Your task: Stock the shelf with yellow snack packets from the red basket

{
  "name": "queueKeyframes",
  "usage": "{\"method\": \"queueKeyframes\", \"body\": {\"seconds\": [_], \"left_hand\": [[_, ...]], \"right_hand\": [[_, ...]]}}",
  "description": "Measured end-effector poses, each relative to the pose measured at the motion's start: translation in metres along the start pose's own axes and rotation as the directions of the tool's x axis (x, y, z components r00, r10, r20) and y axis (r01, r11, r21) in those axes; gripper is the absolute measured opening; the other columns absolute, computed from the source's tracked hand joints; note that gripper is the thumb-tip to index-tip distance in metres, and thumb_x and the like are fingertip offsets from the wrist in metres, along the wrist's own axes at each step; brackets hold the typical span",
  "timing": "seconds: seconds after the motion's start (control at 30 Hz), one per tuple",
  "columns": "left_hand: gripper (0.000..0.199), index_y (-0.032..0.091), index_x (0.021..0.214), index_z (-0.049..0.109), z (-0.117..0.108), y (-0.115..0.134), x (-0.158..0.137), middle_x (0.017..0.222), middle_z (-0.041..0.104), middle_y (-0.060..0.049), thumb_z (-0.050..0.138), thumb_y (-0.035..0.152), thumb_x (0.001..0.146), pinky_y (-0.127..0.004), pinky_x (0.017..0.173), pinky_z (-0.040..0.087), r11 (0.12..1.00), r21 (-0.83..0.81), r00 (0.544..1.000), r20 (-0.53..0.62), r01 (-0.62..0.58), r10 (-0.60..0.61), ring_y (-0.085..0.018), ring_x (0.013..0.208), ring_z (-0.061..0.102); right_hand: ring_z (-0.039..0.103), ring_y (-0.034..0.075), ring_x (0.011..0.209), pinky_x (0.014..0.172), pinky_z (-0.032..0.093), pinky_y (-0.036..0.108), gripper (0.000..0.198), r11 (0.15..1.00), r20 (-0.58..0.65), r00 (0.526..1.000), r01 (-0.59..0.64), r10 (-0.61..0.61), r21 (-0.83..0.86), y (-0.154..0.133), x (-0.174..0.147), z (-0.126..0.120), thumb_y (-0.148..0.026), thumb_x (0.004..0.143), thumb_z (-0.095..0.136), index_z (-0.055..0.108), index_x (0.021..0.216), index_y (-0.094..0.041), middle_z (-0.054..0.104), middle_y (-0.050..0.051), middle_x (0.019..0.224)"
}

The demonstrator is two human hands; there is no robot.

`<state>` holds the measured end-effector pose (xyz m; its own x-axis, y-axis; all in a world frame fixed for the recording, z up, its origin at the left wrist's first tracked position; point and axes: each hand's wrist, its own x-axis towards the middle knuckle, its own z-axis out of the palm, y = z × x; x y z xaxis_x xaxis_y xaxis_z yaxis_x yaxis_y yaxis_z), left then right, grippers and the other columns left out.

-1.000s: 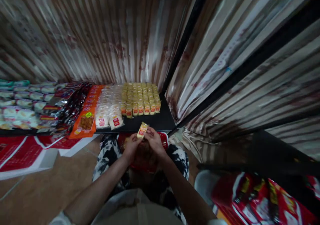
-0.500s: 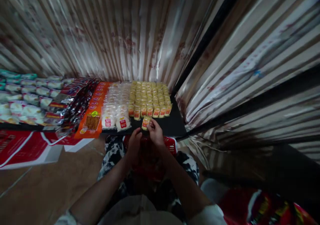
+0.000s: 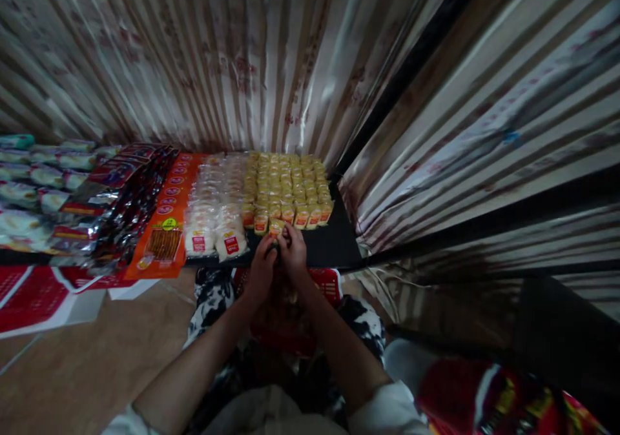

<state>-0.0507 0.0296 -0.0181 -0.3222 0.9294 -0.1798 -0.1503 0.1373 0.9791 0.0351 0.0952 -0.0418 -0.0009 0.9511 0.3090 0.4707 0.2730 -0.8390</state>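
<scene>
Yellow-wrapped, the snack packet [image 3: 276,226] is probably light, slippery and crushable, best held by its edges, the right hand [image 3: 293,250] pinching it beside the left hand [image 3: 263,268], whose grip is unclear.

The yellow circle [image 3: 169,224] on the orange packet [image 3: 169,212] perhaps reads "12".

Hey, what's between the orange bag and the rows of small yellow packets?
The head view shows clear packs with white contents between the orange bag and the yellow packets.
</scene>
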Motion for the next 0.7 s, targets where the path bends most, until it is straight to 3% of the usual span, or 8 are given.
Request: {"method": "queueKeyframes", "body": {"seconds": [0.17, 0.5, 0.7], "left_hand": [[0.032, 0.017, 0.111, 0.058, 0.001, -0.002, 0.002, 0.141, 0.042, -0.008, 0.047, 0.019, 0.081, -0.036, 0.112, 0.024, 0.999, 0.013, 0.999, 0.008, -0.044, 0.044, -0.018, 0.132, 0.035], [0.033, 0.020, 0.112, 0.057, 0.004, -0.005, 0.003, 0.141, 0.043, -0.005, 0.049, 0.021, 0.081, -0.037, 0.112, 0.023, 0.999, 0.022, 0.999, -0.022, -0.048, 0.048, -0.018, 0.131, 0.036], [0.033, 0.019, 0.113, 0.056, 0.007, 0.005, 0.001, 0.140, 0.042, -0.007, 0.048, 0.022, 0.082, -0.035, 0.112, 0.024, 1.000, 0.024, 0.999, -0.048, -0.014, 0.015, -0.018, 0.130, 0.037]], "right_hand": [[0.060, 0.019, 0.089, 0.077, 0.053, 0.032, 0.038, 1.000, 0.009, 1.000, 0.016, -0.016, 0.006, 0.000, 0.003, 0.002, -0.030, 0.081, 0.047, 0.056, 0.116, -0.017, 0.060, 0.011, 0.104], [0.062, 0.019, 0.089, 0.080, 0.054, 0.035, 0.036, 0.972, -0.012, 0.994, -0.101, 0.106, 0.212, -0.001, 0.001, 0.010, -0.027, 0.079, 0.051, 0.053, 0.113, -0.016, 0.061, 0.011, 0.103], [0.057, 0.020, 0.100, 0.086, 0.050, 0.036, 0.028, 0.991, -0.057, 0.998, 0.025, -0.018, 0.128, -0.004, -0.005, 0.008, -0.027, 0.084, 0.045, 0.056, 0.107, -0.017, 0.056, 0.012, 0.111]]}}
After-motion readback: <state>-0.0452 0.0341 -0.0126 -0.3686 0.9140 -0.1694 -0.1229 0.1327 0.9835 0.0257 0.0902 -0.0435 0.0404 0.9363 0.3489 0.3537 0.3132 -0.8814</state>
